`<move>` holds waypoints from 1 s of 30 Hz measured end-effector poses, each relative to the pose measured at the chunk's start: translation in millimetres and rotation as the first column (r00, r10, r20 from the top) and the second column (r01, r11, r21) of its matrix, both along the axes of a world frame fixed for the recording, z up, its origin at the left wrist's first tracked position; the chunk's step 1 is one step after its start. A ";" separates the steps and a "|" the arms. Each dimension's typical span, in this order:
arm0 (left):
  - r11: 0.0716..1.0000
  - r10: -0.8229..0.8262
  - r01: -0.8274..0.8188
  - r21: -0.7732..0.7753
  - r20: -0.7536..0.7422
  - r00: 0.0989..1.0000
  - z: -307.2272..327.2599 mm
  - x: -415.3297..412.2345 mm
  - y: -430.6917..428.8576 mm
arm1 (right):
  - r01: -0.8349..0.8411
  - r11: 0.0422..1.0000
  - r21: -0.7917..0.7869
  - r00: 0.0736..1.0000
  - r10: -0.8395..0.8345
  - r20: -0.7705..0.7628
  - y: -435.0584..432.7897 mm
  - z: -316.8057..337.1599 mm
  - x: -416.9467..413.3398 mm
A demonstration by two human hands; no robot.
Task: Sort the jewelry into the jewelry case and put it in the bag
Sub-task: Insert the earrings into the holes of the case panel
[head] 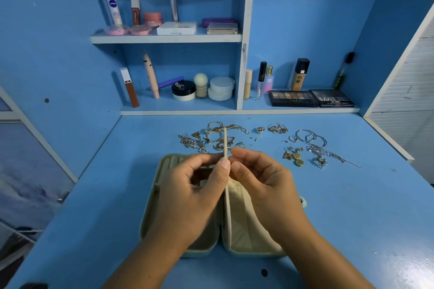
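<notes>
desk (94, 195): bare room at far left; side panel bounds it.
case (148, 218): open flat, near front edge, between the forearms.
left hand (197, 185): pinches flap (225, 141), keeps it upright, likely to bare the compartments.
flap: edge-on over the hinge.
right hand (265, 185): curled fingertips nip flap's other face.
jewelry (211, 138): loose beyond case, spreading right; clear reach.
bag: not in view.

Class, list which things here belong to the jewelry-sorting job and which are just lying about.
Job: jewelry case, divider flap, gold jewelry pile, silver bangles, earrings.
Lying about: eyeshadow palette, foundation bottle, Nivea tube, powder jar.
</notes>
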State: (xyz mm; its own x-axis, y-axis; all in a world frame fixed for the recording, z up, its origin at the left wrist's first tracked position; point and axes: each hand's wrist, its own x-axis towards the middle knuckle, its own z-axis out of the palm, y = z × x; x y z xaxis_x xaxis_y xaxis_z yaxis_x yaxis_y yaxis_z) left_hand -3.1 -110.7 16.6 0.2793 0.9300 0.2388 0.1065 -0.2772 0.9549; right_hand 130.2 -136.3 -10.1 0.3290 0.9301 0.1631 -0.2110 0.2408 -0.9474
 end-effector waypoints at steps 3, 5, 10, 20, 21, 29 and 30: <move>1.000 0.006 -0.007 0.010 0.025 1.000 0.4 0.8 -0.9 | 0.022 1.000 -0.007 1.000 -0.022 0.023 -3.1 -1.1 -0.6; 1.000 0.013 -0.013 0.022 0.027 1.000 1.3 0.9 -1.5 | 0.078 0.997 0.003 0.986 -0.078 0.150 -5.8 -5.3 -2.4; 1.000 0.015 -0.016 0.016 0.050 0.999 0.8 0.7 -1.4 | 0.141 0.988 0.066 0.935 -0.155 0.319 -12.1 -15.0 -7.9; 1.000 0.028 -0.029 0.013 0.042 0.999 1.6 2.0 -1.9 | 0.131 0.980 0.147 0.891 -0.181 0.416 -10.9 -13.8 -6.8; 1.000 0.026 -0.027 0.015 0.035 0.999 1.5 1.9 -1.8 | 0.133 0.980 0.151 0.889 -0.185 0.418 -10.7 -14.2 -6.4; 0.999 0.032 -0.032 0.025 0.017 0.999 1.8 1.9 -1.3 | 0.087 0.988 0.124 0.915 -0.128 0.384 -7.9 -15.5 -1.4; 0.999 0.034 -0.035 0.022 0.024 0.999 1.1 1.8 -1.0 | 0.076 0.990 0.122 0.921 -0.116 0.372 -7.5 -15.9 -1.1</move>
